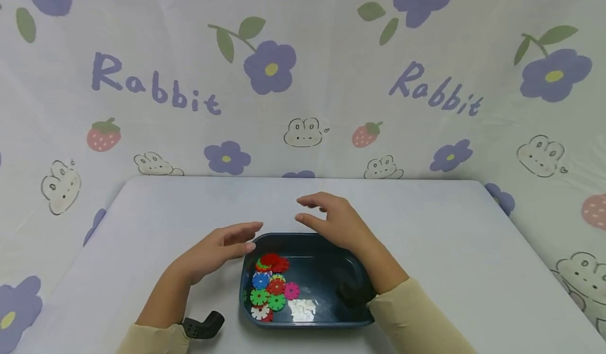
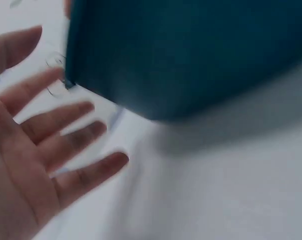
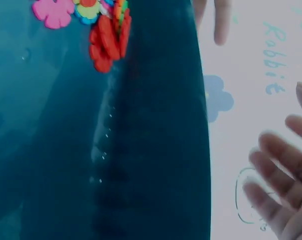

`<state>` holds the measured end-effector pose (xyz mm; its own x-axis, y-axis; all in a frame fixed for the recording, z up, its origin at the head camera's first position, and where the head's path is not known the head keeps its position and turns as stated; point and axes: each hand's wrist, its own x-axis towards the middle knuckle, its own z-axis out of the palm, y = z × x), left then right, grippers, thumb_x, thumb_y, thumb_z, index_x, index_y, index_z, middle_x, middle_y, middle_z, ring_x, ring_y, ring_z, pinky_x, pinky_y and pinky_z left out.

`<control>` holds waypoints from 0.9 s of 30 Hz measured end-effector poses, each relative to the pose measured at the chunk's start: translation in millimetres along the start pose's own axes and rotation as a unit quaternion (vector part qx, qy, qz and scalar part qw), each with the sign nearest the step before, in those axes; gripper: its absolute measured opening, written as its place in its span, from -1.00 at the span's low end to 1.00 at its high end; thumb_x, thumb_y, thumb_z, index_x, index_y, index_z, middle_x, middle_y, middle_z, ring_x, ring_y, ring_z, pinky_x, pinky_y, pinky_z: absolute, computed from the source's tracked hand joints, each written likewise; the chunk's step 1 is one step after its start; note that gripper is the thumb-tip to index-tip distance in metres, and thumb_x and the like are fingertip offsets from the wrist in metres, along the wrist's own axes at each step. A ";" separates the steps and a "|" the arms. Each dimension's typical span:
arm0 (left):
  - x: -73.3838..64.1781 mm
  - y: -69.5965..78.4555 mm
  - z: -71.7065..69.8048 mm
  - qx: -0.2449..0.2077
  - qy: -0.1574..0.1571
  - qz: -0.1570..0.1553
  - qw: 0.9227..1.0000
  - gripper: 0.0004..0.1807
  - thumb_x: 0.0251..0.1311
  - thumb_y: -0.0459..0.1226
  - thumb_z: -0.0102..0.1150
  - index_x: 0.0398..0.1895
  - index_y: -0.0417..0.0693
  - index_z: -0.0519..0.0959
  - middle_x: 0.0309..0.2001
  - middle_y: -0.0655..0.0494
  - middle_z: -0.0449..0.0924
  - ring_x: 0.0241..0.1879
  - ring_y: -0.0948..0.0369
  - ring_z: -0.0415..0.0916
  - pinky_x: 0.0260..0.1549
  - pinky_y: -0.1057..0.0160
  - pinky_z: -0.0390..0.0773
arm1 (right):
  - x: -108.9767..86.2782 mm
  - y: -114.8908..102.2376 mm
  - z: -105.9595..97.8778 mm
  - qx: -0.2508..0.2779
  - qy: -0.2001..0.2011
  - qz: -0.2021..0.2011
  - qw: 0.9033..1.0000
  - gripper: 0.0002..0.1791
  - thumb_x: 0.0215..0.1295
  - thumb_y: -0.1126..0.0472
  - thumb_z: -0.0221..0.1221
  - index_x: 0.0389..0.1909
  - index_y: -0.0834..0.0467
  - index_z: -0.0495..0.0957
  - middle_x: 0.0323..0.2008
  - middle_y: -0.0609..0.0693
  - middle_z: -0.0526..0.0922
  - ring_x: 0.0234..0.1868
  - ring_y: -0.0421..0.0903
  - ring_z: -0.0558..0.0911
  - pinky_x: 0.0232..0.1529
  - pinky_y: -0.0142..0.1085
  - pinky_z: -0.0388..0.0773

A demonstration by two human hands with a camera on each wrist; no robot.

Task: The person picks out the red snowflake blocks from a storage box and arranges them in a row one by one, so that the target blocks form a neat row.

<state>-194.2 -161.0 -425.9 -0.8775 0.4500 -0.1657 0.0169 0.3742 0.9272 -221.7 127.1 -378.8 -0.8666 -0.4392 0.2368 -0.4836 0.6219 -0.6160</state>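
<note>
A dark blue-green plastic tray [image 1: 326,280] stands on the table in the head view. Along its left side lie several flat notched plastic discs [image 1: 276,286], coloured red, green, blue, pink and white. My left hand [image 1: 215,251] is at the tray's back left corner, fingers extended, thumb tip right at the rim. Beyond the back rim on the right, my right hand [image 1: 336,220] hovers with fingers relaxed and nothing between them. The left wrist view shows the left fingers [image 2: 70,142] spread beside the tray's outer wall. In the right wrist view, the right fingers [image 3: 281,170] are apart from the tray.
The white table [image 1: 454,238] extends around the tray on every side. A black wrist-camera piece [image 1: 204,325] juts from the left sleeve, left of the tray. Behind the table hangs a printed cloth [image 1: 331,80] with flowers and rabbits.
</note>
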 end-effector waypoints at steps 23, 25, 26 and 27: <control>4.9 -38.6 12.8 -0.157 0.016 0.024 0.987 -0.53 0.29 -0.23 0.24 0.24 -0.18 0.50 0.23 -0.16 0.50 0.08 0.09 0.53 -0.01 0.29 0.61 | 6.4 -6.9 69.9 -0.045 -0.290 0.006 0.956 -0.64 0.36 0.07 0.22 0.12 0.10 0.62 -0.19 -0.09 0.71 -0.42 -0.30 0.56 -0.26 -0.47 0.59; 5.0 -38.3 12.5 -0.158 0.014 0.023 0.987 -0.52 0.29 -0.22 0.25 0.24 -0.18 0.50 0.23 -0.16 0.50 0.08 0.10 0.53 -0.01 0.29 0.61 | 7.5 -6.6 71.1 -0.051 -0.281 0.009 0.958 -0.70 0.38 0.09 0.19 0.05 0.11 0.65 -0.19 -0.09 0.72 -0.44 -0.32 0.58 -0.28 -0.49 0.58; 5.0 -38.3 12.2 -0.158 0.013 0.023 0.987 -0.52 0.29 -0.22 0.25 0.25 -0.18 0.50 0.24 -0.16 0.50 0.08 0.10 0.53 -0.01 0.29 0.61 | 7.9 -6.6 71.2 -0.048 -0.278 0.014 0.959 -0.71 0.40 0.10 0.18 0.03 0.11 0.67 -0.22 -0.09 0.71 -0.47 -0.32 0.58 -0.33 -0.49 0.58; 5.0 -38.2 12.0 -0.157 0.012 0.022 0.987 -0.52 0.29 -0.22 0.25 0.25 -0.18 0.50 0.24 -0.16 0.50 0.08 0.10 0.53 -0.01 0.29 0.61 | 8.4 -6.7 71.2 -0.044 -0.274 0.014 0.961 -0.73 0.41 0.11 0.17 0.01 0.11 0.68 -0.25 -0.09 0.71 -0.49 -0.31 0.59 -0.36 -0.49 0.57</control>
<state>-193.5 -163.3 -466.1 -0.8904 0.4397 -0.1176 -0.0906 0.0820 0.9925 -217.0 73.0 -426.1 -0.6958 -0.6820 -0.2251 -0.4910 0.6804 -0.5440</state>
